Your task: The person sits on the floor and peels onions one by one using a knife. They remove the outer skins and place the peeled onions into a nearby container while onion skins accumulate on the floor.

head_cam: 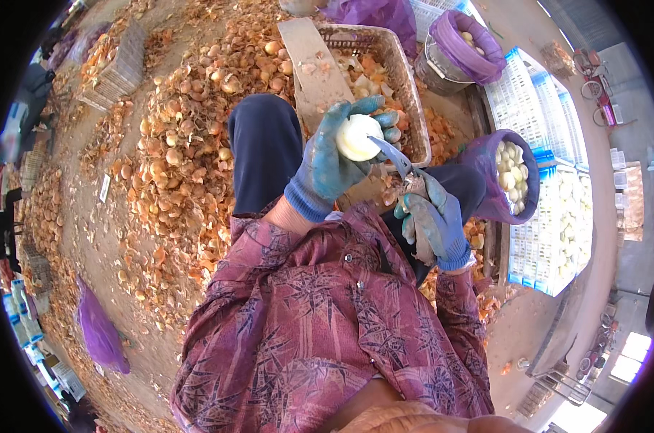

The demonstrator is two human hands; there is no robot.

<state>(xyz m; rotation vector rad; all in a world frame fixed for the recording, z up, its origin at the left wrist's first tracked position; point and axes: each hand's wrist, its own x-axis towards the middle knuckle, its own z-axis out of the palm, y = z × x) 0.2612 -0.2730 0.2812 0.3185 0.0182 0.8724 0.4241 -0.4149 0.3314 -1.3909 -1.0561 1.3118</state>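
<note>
A peeled white onion (356,137) rests in the palm of my left hand (329,154), which wears a blue knitted glove with a coated palm. My gloved right hand (432,216) grips a knife (396,157) by its cloth-wrapped handle. The blade's tip touches the onion's face. Below both hands, between my knees, stands a plastic crate (413,116) with onion skins in it. A worn board (312,59) lies across the crate's left side.
Unpeeled onions (181,135) and loose skins spread across the floor at left. On the right stand a purple-lined bucket (481,173) of peeled onions, another lined bucket (446,59) and stacked blue-and-white crates (538,238). A purple mesh bag (100,330) lies at lower left.
</note>
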